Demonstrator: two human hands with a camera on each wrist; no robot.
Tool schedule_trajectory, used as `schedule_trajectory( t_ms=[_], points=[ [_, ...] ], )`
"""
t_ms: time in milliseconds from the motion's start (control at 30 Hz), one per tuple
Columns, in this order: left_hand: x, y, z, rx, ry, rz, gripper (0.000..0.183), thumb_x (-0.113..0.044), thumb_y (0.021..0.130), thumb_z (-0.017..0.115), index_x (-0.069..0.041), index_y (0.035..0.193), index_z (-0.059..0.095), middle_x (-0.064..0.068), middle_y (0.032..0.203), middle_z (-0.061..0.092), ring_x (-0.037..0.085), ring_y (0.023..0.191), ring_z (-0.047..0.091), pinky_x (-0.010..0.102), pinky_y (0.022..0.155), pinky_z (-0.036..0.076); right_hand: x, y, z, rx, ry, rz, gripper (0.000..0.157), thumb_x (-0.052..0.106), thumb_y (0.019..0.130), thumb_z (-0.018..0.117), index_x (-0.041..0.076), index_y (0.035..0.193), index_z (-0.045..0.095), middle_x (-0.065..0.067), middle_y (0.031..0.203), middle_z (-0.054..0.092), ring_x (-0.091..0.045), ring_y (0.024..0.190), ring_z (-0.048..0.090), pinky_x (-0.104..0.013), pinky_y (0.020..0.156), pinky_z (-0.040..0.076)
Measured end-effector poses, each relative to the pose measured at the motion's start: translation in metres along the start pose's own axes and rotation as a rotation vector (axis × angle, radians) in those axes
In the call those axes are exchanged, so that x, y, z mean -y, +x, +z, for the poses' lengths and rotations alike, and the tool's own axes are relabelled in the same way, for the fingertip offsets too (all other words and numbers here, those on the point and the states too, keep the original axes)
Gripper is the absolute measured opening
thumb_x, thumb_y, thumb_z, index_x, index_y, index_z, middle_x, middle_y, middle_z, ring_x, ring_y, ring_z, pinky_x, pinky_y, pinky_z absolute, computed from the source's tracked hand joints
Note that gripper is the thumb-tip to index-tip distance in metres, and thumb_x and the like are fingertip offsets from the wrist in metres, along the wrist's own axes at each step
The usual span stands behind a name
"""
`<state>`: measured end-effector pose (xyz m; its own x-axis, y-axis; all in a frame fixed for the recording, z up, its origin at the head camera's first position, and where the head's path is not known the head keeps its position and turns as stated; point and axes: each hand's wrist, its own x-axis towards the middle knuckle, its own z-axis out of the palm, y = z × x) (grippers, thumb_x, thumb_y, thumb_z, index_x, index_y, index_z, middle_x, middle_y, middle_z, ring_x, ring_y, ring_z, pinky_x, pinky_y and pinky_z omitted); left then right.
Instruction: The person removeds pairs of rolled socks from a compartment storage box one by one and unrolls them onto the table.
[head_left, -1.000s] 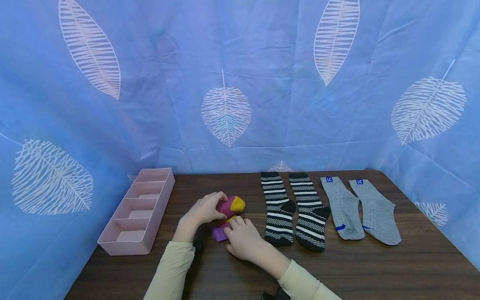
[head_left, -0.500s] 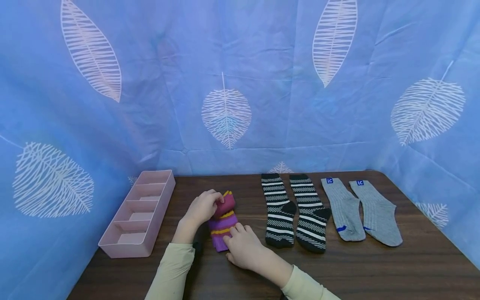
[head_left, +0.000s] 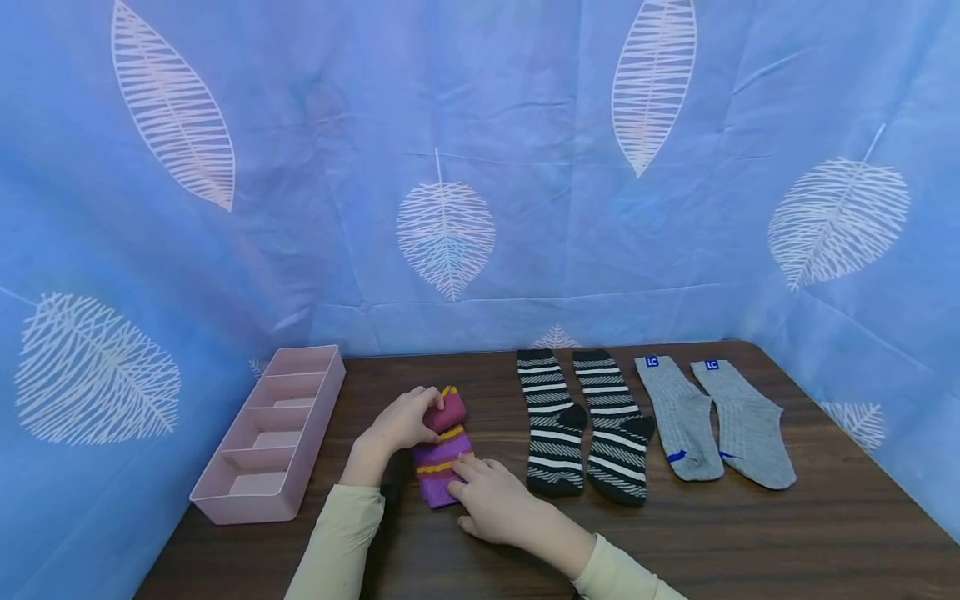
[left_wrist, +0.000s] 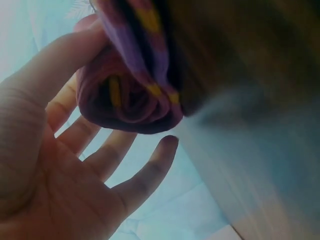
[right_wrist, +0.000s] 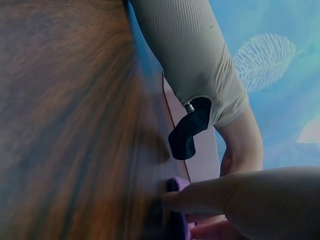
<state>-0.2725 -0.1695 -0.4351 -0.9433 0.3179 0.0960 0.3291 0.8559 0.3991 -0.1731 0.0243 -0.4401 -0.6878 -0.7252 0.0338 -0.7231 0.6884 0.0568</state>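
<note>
A purple and maroon pair of socks (head_left: 442,462) with yellow stripes lies stacked on the table, its far part rolled up. My left hand (head_left: 403,421) holds the roll between thumb and fingers. In the left wrist view, the spiral end of the rolled socks (left_wrist: 132,102) shows, with the left thumb on one side and the fingers behind. The fingers of my right hand (head_left: 498,504) rest on the flat cuff end, nearer the table's front. A purple edge of the socks (right_wrist: 179,185) peeks out by the right fingers in the right wrist view.
A pink divided box (head_left: 311,450) stands at the left of the dark wooden table (head_left: 720,542). Right of the hands lie two black-and-white striped socks (head_left: 551,425), then two grey socks (head_left: 682,417). A blue leaf-patterned curtain (head_left: 525,250) hangs behind.
The yellow toe end has been rolled in, and the roll now sits smaller under my left hand. More of the purple cuff end shows flat. My right hand stays beside it with fingers on the cuff.
</note>
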Motion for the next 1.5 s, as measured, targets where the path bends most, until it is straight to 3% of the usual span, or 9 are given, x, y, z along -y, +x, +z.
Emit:
schedule_trajectory(
  t_ms=[200, 400, 600, 700, 800, 900, 1100, 1300, 1500],
  points=[
    [0.006, 0.011, -0.003, 0.073, -0.028, -0.011, 0.042, -0.016, 0.072, 0.087, -0.016, 0.099, 0.055, 0.005, 0.105, 0.061, 0.018, 0.091, 0.054, 0.037, 0.085, 0.052, -0.008, -0.007, 0.005, 0.058, 0.093, -0.024, 0.052, 0.041, 0.088, 0.069, 0.018, 0.133, 0.059, -0.005, 0.146, 0.052, -0.018, 0.136, 0.049, -0.041, 0.11, 0.042],
    [0.008, 0.02, -0.013, 0.1, -0.036, -0.08, 0.039, -0.01, 0.075, 0.083, -0.012, 0.103, 0.057, 0.008, 0.106, 0.065, 0.019, 0.088, 0.057, 0.038, 0.083, 0.053, -0.004, -0.007, 0.008, 0.082, 0.109, -0.01, 0.06, 0.049, 0.089, 0.064, 0.019, 0.14, 0.053, -0.005, 0.148, 0.049, -0.018, 0.139, 0.045, -0.042, 0.113, 0.038],
    [0.017, 0.02, -0.022, -0.045, 0.027, -0.125, 0.033, -0.017, 0.079, 0.081, -0.011, 0.105, 0.061, 0.009, 0.106, 0.067, 0.022, 0.091, 0.061, 0.042, 0.081, 0.054, -0.005, -0.008, 0.007, 0.08, 0.085, -0.018, 0.061, 0.053, 0.09, 0.061, 0.023, 0.143, 0.05, -0.004, 0.149, 0.048, -0.018, 0.14, 0.044, -0.041, 0.113, 0.038],
    [0.024, 0.016, -0.023, -0.159, 0.094, -0.109, 0.022, -0.013, 0.082, 0.078, -0.012, 0.099, 0.064, 0.008, 0.101, 0.066, 0.023, 0.089, 0.062, 0.043, 0.076, 0.054, -0.005, -0.008, 0.006, 0.076, 0.079, -0.02, 0.061, 0.052, 0.09, 0.061, 0.024, 0.143, 0.05, -0.004, 0.15, 0.048, -0.017, 0.14, 0.044, -0.041, 0.113, 0.038],
    [0.03, 0.014, -0.022, -0.209, 0.127, -0.091, 0.012, -0.005, 0.085, 0.071, -0.012, 0.095, 0.067, 0.008, 0.097, 0.065, 0.024, 0.087, 0.062, 0.043, 0.074, 0.053, -0.005, -0.009, 0.005, 0.083, 0.074, -0.019, 0.061, 0.052, 0.091, 0.061, 0.024, 0.144, 0.049, -0.003, 0.15, 0.047, -0.016, 0.14, 0.044, -0.041, 0.113, 0.038],
    [0.032, 0.014, -0.019, -0.177, 0.123, -0.091, 0.012, -0.011, 0.088, 0.069, -0.011, 0.1, 0.069, 0.008, 0.1, 0.066, 0.024, 0.09, 0.063, 0.043, 0.079, 0.054, -0.005, -0.009, 0.003, 0.086, 0.068, -0.023, 0.061, 0.051, 0.091, 0.062, 0.025, 0.144, 0.049, -0.002, 0.15, 0.047, -0.016, 0.14, 0.044, -0.041, 0.112, 0.039],
    [0.027, 0.018, -0.014, -0.072, 0.132, -0.152, 0.04, -0.036, 0.083, 0.077, -0.011, 0.112, 0.063, 0.011, 0.113, 0.065, 0.029, 0.1, 0.061, 0.05, 0.086, 0.053, -0.006, -0.011, 0.001, 0.092, 0.084, -0.032, 0.06, 0.049, 0.091, 0.062, 0.025, 0.144, 0.049, -0.002, 0.15, 0.047, -0.016, 0.14, 0.044, -0.043, 0.112, 0.039],
    [0.024, 0.031, -0.013, -0.072, 0.198, -0.153, 0.037, -0.026, 0.083, 0.078, -0.01, 0.11, 0.059, 0.011, 0.11, 0.064, 0.031, 0.099, 0.061, 0.051, 0.081, 0.053, -0.006, -0.009, 0.002, 0.064, 0.054, -0.034, 0.059, 0.049, 0.092, 0.062, 0.025, 0.144, 0.049, -0.003, 0.15, 0.047, -0.016, 0.14, 0.044, -0.042, 0.112, 0.039],
    [0.03, 0.049, -0.016, 0.041, 0.218, -0.162, 0.038, -0.025, 0.082, 0.078, -0.008, 0.11, 0.058, 0.011, 0.11, 0.065, 0.029, 0.099, 0.062, 0.048, 0.079, 0.054, -0.005, -0.01, 0.004, 0.072, 0.054, -0.032, 0.059, 0.049, 0.091, 0.062, 0.025, 0.144, 0.049, -0.002, 0.15, 0.047, -0.016, 0.139, 0.044, -0.042, 0.112, 0.039]
  ],
)
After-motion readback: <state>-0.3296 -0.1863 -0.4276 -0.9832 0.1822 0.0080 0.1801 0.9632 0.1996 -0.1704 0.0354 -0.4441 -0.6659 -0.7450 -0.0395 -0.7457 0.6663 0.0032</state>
